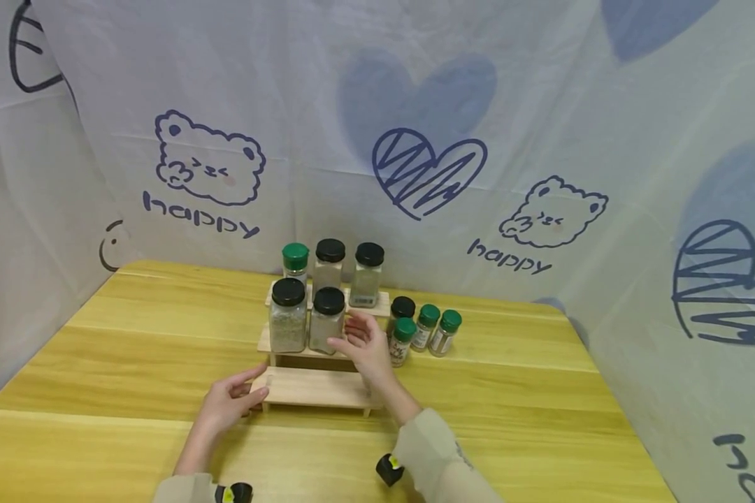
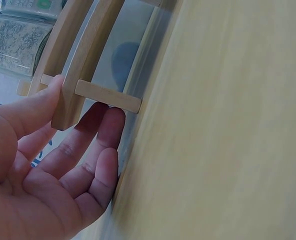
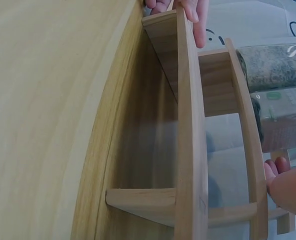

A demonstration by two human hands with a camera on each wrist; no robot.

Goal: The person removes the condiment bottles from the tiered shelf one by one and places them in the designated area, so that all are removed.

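Observation:
A three-step wooden spice rack (image 1: 317,388) stands on the table. At its left end, my left hand (image 1: 223,403) holds the lowest step, thumb on the edge and fingers underneath. Two black-lidded jars, a left jar (image 1: 287,321) and a right jar (image 1: 327,325), stand on the middle step. My right hand (image 1: 371,353) is just right of the right jar, fingers loosely bent and nothing held in them; whether it touches the jar I cannot tell. In the right wrist view that hand (image 3: 290,177) is beside the middle step's edge.
On the top step are a green-lidded bottle (image 1: 296,258) and two black-lidded jars (image 1: 366,276). Right of the rack, several small bottles stand on the yellow wooden table (image 1: 509,391), including a green-lidded one (image 1: 401,342) close to my right wrist. A printed cloth (image 1: 314,140) hangs behind.

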